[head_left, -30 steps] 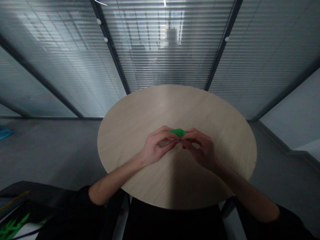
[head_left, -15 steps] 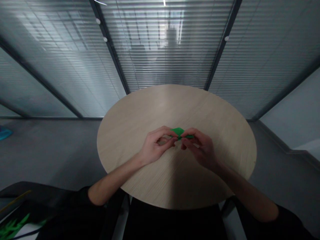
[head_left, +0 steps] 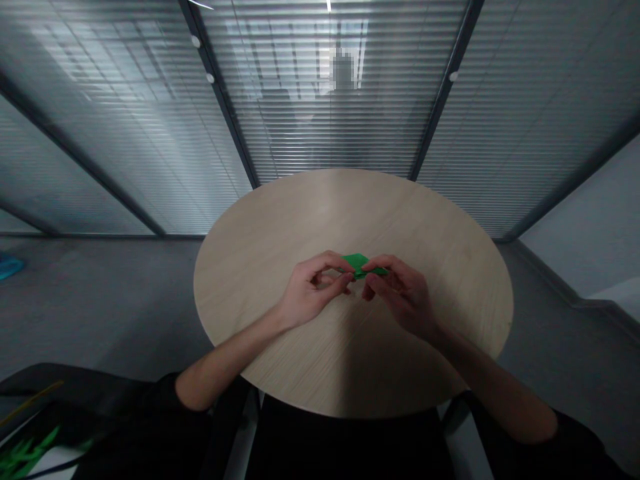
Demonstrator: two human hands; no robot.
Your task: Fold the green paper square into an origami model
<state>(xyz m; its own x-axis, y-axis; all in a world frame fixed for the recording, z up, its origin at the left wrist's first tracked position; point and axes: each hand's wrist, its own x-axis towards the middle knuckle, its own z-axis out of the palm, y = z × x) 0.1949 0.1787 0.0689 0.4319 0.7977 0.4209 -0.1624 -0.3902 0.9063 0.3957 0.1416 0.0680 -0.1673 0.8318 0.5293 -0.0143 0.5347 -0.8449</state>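
A small green piece [head_left: 356,261], thin and folded-looking like paper, is held over the middle of the round wooden table [head_left: 330,213]. My left hand [head_left: 313,288] pinches its left side between thumb and fingertips. On the other side, my right hand [head_left: 403,293] pinches its right part, with the thumb below and the index finger on top. The fingertips of both hands are close together but apart. Parts of the green piece are hidden behind the fingers.
Behind the table stands a glass wall with blinds [head_left: 330,133]. At the lower left, a dark chair [head_left: 65,377] bears green and white items. A blue object [head_left: 10,267] lies on the floor at the far left.
The thumbs have shifted slightly away from each other, and a little more of the green piece shows between the fingertips. Both arms have stayed nearly in place.
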